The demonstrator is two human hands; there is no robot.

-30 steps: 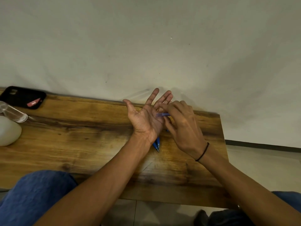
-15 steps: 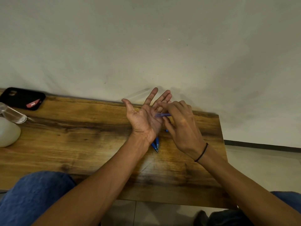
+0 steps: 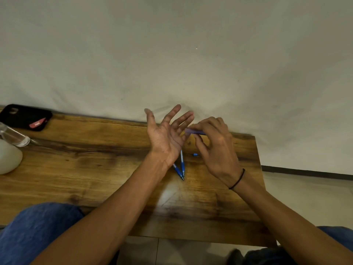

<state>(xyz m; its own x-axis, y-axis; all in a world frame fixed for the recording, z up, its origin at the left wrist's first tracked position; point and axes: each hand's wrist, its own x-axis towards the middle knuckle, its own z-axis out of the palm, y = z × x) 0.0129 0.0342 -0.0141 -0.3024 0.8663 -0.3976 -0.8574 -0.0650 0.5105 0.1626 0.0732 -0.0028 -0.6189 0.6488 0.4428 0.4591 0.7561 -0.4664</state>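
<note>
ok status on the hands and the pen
Left hand open, palm up. Right hand pinches blue pen beside it. Two pens on table below, nothing blocking.

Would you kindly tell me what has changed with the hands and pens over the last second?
The right hand, pinching a thin blue pen, has drawn slightly rightward, away from the open left hand, which edged left and uncovers more of the two blue pens lying on the wooden table. The pinch, the open palm and the black phone case stay as they were.
</note>
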